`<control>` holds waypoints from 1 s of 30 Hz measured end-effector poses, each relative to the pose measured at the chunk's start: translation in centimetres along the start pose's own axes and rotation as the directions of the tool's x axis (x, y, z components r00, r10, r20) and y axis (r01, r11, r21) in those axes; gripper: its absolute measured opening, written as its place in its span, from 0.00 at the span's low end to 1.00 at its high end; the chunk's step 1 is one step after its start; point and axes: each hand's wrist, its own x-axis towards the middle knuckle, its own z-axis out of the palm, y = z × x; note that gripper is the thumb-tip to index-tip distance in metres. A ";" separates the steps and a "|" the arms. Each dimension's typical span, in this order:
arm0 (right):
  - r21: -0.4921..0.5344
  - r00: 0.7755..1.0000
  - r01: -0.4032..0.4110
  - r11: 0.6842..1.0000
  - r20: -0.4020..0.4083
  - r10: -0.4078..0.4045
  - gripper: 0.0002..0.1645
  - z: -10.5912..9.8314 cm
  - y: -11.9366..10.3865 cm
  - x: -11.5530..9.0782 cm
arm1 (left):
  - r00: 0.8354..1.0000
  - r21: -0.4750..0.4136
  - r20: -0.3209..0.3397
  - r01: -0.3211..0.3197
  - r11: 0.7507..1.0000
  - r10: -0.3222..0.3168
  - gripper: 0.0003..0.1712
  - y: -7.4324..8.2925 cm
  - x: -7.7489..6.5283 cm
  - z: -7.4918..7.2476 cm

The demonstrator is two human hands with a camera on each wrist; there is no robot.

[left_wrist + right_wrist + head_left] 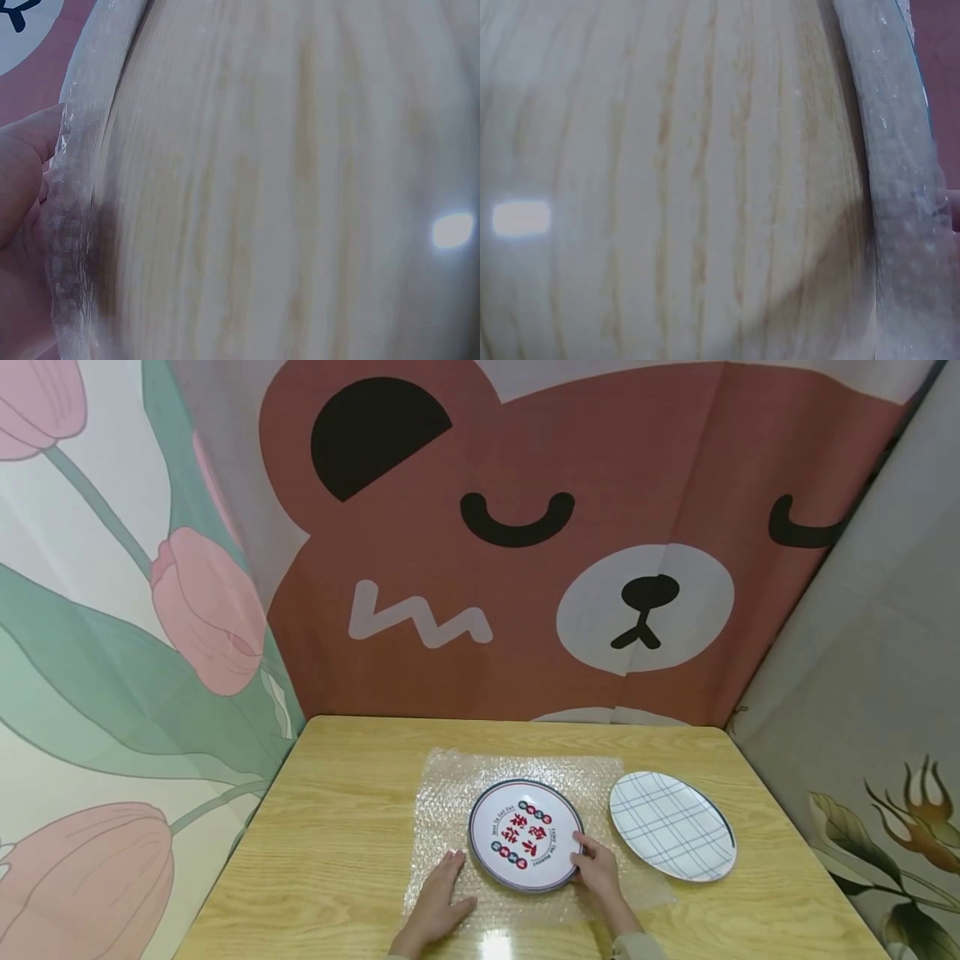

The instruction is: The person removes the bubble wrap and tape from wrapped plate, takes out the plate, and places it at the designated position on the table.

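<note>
A round white plate with a dark blue rim and red characters lies face up on a sheet of bubble wrap. My right hand pinches the plate's right rim, thumb over the edge. To the lower left of the plate, my left hand rests with its fingers extended on the bubble wrap, apart from the rim. In the left wrist view, part of the left hand shows behind the wrap's edge. The right wrist view has the wrap and only a sliver of a finger.
A second white plate with a blue grid pattern lies at the right, beside the wrap and close to the right hand. Everything rests on a wooden table. A curtain with a bear print hangs behind the far edge.
</note>
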 end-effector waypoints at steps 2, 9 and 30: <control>0.027 1.000 -0.011 1.000 -0.001 0.011 0.28 0.0 -0.1 0.0 | 1.000 0.001 -0.002 -0.001 1.000 0.001 0.39 0.0 0.0 0.0; 0.070 0.999 -0.039 0.997 0.002 0.039 0.28 -0.3 -0.3 -0.1 | 1.000 0.001 -0.002 -0.001 1.000 0.001 0.39 0.0 0.0 0.0; 0.133 0.998 -0.032 0.991 -0.057 0.040 0.28 -2.6 -0.4 0.6 | 1.000 0.007 0.000 -0.012 1.000 0.012 0.39 0.1 0.0 -0.1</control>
